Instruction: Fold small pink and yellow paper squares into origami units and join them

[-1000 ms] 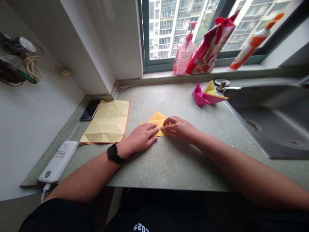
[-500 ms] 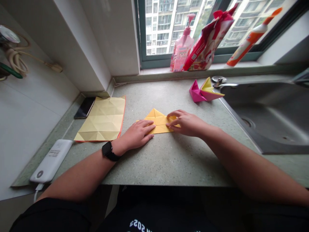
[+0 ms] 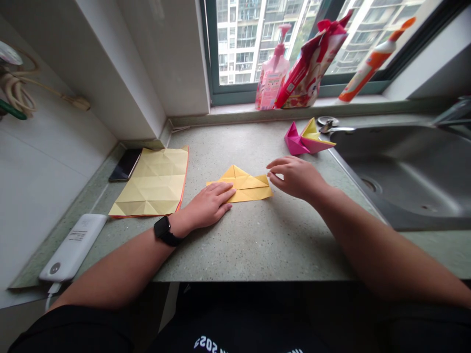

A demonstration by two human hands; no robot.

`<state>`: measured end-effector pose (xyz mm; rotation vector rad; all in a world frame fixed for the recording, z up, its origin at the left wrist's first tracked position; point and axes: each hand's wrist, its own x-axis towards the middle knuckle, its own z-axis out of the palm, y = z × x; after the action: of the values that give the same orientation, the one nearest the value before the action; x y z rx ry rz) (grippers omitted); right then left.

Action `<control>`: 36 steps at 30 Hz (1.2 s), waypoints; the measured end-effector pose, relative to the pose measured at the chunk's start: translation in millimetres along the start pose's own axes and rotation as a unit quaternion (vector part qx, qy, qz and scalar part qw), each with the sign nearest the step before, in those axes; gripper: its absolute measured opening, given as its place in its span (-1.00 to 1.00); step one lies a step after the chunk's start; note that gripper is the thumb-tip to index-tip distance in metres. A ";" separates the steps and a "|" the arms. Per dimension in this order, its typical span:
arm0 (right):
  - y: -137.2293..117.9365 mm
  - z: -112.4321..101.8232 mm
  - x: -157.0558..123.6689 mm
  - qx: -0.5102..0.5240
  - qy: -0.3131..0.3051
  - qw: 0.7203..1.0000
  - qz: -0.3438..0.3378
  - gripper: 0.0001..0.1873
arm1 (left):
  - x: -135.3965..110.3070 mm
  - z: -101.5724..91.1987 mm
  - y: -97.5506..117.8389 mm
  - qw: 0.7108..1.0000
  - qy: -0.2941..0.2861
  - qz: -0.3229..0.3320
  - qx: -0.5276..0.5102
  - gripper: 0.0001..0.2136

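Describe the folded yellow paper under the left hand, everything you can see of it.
The folded yellow paper is a matte, layered sheet: a small triangular peak points toward the window above a wider band with pointed ends, and crease lines cross it. It lies flat on the speckled grey-green countertop, between the two hands. The left hand rests on its left end, fingers pressing down; the right hand is just beyond its right end and appears not to touch it.

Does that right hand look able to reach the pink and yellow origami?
Probably yes: the right hand sits just below the pink and yellow origami, with only speckled countertop between them.
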<state>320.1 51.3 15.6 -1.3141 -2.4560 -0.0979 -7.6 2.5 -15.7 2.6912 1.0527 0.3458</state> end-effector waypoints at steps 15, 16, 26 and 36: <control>-36.6 45.2 -2.2 0.096 -0.064 0.983 -0.143 -0.61 | 1.5 -3.0 0.9 0.997 -0.023 -0.052 0.045 -0.58; -36.0 45.0 -2.1 0.100 -0.066 0.983 -0.140 -0.61 | -0.3 -5.9 1.7 0.996 -0.018 -0.056 0.059 -0.60; -31.1 46.2 -2.4 0.115 -0.083 0.980 -0.140 -0.59 | -9.3 -30.9 2.7 0.981 -0.002 -0.136 0.139 -0.77; -26.7 49.2 -2.9 0.133 -0.091 0.978 -0.132 -0.52 | -17.4 -36.1 0.3 0.981 0.043 -0.112 0.156 -0.53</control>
<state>286.2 44.8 -28.6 -0.9169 -2.6724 0.2885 -30.6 -5.1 16.2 2.8016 1.5339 0.2787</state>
